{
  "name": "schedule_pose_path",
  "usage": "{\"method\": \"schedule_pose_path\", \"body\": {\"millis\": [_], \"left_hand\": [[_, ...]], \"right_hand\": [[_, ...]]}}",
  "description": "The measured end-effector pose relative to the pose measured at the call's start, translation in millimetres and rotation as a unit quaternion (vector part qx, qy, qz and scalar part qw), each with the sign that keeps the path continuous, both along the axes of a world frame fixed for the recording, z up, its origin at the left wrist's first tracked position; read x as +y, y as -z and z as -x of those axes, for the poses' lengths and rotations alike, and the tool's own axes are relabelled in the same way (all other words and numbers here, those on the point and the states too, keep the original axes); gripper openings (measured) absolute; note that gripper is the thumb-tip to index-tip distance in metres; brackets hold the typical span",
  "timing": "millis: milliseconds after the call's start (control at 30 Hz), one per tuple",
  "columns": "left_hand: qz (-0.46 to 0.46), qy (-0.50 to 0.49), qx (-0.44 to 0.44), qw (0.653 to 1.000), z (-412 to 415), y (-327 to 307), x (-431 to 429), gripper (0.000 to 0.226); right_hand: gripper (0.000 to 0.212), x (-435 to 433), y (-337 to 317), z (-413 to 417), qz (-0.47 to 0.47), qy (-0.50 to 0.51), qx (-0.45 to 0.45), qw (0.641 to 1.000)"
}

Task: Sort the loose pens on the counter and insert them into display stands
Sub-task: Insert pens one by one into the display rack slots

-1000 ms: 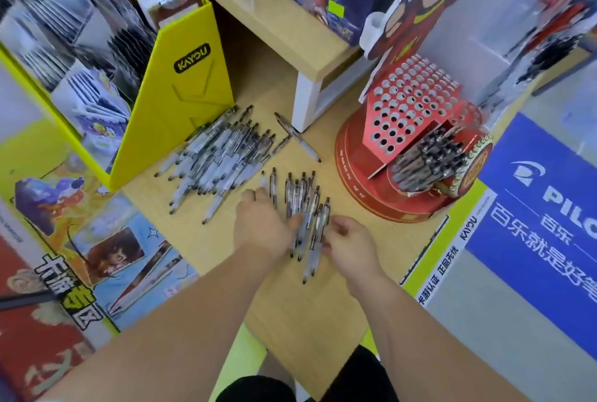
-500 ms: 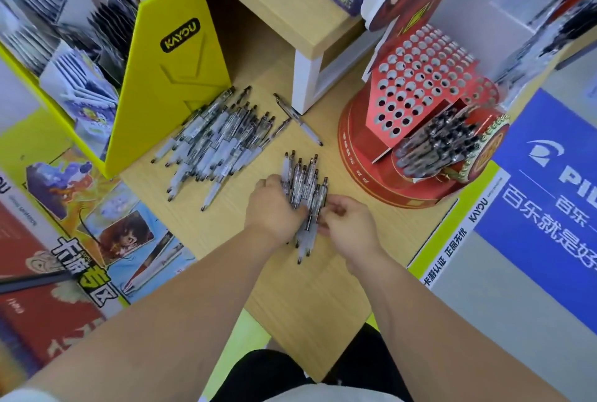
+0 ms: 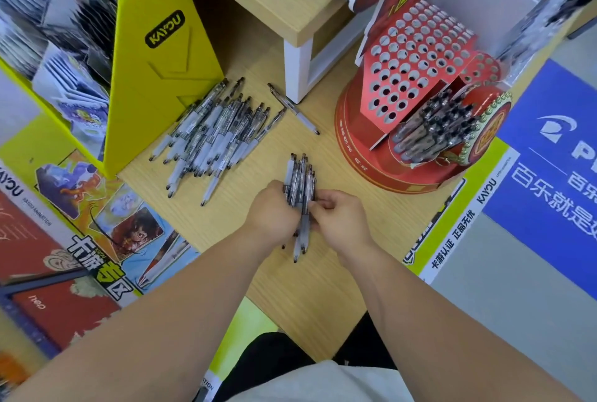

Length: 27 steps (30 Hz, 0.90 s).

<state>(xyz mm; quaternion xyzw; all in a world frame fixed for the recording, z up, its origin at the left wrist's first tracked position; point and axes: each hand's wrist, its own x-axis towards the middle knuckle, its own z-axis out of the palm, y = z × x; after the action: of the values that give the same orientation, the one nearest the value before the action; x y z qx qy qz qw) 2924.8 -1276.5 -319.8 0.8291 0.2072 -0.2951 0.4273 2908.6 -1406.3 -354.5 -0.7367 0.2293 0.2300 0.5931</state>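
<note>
while both hands meet over the wooden counter (image 3: 323, 288), they hold one bundle of pens (image 3: 300, 177) between them. the left hand (image 3: 273, 209) has its fingers curled around the left side of the bundle, and the right hand (image 3: 342, 219) pinches it from the other side with bent fingers and thumb. the clip ends of the pens stick out beyond the knuckles, away from the person, and the white grip ends come out under the hands, toward the person. i cannot tell if the tips touch the counter. ahead of the left hand and to its left lies a loose pile of pens (image 3: 213, 133), just beside a yellow cardboard box (image 3: 161, 78). one single pen (image 3: 294, 109) lies apart, straight ahead of the hands, near a white shelf leg (image 3: 297, 69). ahead of the right hand and to its right stands the red display stand (image 3: 353, 146), its sloped panel full of round holes, with a group of pens (image 3: 433, 123) leaning in its lower part.
</note>
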Motion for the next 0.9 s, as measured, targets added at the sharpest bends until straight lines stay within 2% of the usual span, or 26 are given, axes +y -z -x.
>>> {"method": "schedule_pose_path", "body": {"millis": [200, 433, 600, 767, 900], "left_hand": [[0.085, -0.047, 0.034, 0.995, 3, -12, 1, 0.008], [0.137, -0.128, 0.079, 0.979, 12, -14, 5, 0.018], [0.177, -0.158, 0.072, 0.969, 27, -19, 1, 0.023], [0.264, -0.196, 0.064, 0.942, 42, -27, 5, 0.027], [0.339, -0.198, 0.053, 0.918, 53, -38, 7, 0.025]], "right_hand": [[0.017, 1, -1, 4, -0.003, -0.004, -0.009, 1.0], [0.015, 3, -9, 9, -0.011, -0.03, -0.006, 0.999], [0.012, 4, -23, 21, 0.008, -0.064, -0.022, 0.998], [0.016, 4, -50, 30, -0.005, -0.07, -0.036, 0.997], [0.009, -3, -75, 29, 0.013, -0.096, -0.047, 0.994]]}}
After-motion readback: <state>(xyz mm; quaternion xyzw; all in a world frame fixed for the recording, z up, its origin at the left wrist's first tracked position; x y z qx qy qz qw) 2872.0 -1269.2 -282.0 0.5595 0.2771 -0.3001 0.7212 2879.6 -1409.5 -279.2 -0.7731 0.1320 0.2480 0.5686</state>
